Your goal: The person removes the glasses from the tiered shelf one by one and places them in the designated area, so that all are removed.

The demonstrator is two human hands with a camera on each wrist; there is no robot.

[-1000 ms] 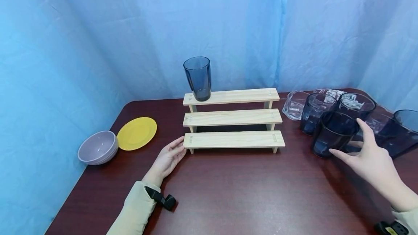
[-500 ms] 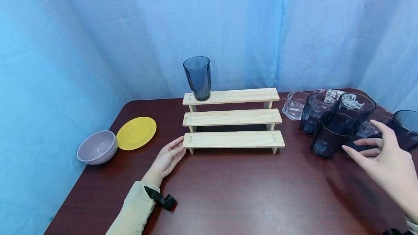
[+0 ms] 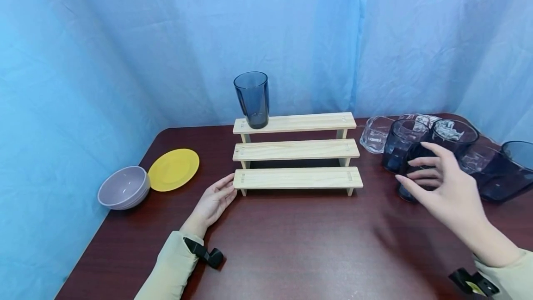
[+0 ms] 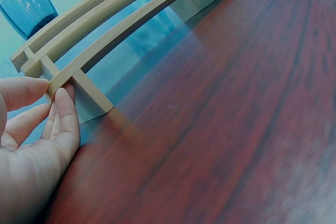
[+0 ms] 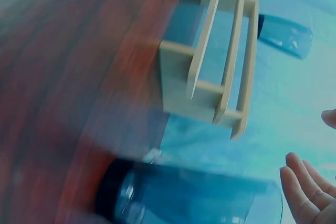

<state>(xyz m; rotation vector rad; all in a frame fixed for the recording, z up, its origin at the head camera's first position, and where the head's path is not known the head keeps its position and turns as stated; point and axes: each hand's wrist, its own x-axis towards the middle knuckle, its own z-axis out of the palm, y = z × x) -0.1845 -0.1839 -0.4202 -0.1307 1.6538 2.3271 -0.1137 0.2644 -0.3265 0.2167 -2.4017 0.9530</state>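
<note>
A three-step wooden display stand [image 3: 297, 178] stands mid-table. My left hand [image 3: 214, 203] pinches the left end of its lowest step; in the left wrist view the thumb lies on the board and fingers [image 4: 65, 111] curl beneath. One dark blue glass [image 3: 254, 101] stands upright on the top step's left end. My right hand [image 3: 451, 189] hovers in front of another tinted glass [image 3: 405, 192], partly hiding it, with thumb and fingers spread. In the right wrist view this glass [image 5: 194, 192] stands upright, with fingertips [image 5: 294, 182] near its rim and nothing between them and the thumb.
Beyond my right hand several more tinted glasses [image 3: 395, 149] crowd the table's right side, along with clear glasses [image 3: 374, 135]. To the left lie a yellow plate [image 3: 175, 170] and a lilac bowl [image 3: 125, 189]. A blue curtain [image 3: 208, 36] hangs behind the table.
My right hand drew back rightward from the front tinted glass, then came left again and now overlaps it in the head view. My left hand, the stand and the glasses stay put.
</note>
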